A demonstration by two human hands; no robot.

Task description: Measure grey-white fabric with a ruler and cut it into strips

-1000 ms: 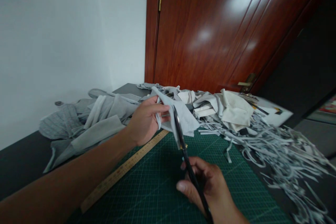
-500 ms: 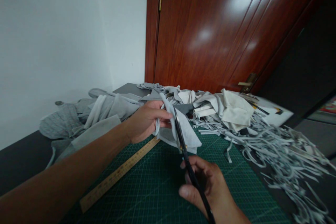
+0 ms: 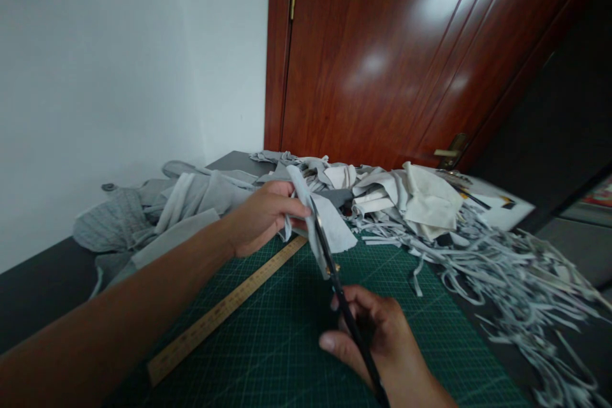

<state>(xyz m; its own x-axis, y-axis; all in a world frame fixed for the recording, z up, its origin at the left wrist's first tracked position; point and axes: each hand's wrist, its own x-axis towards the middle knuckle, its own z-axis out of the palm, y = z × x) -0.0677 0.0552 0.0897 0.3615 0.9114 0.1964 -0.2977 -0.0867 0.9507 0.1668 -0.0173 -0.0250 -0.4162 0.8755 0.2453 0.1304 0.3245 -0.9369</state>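
My left hand (image 3: 265, 217) pinches a light grey piece of fabric (image 3: 337, 226), holding it above the cutting surface. In my right hand (image 3: 377, 331) is a pair of black-handled scissors (image 3: 329, 261), its blades pointing up and away along the fabric beside my left fingertips. A narrow strip of the cloth hangs to the left of the blades, and a wider part spreads to their right. Below lies a green cutting mat (image 3: 268, 338) with a grid. A wooden ruler (image 3: 224, 312) rests slantwise on it, under my left forearm.
Heaped grey fabric (image 3: 191, 201) lies at the left by the wall. Folded pale cloths (image 3: 430, 201) are piled at the back, before a reddish wooden door (image 3: 373, 64). Many thin cut strips (image 3: 516, 280) spread over the dark table's right side.
The fabric and my left hand have shifted slightly left, and the scissor blades have moved with them. The cloth's lower right part hangs differently, and more of the ruler's far end shows.
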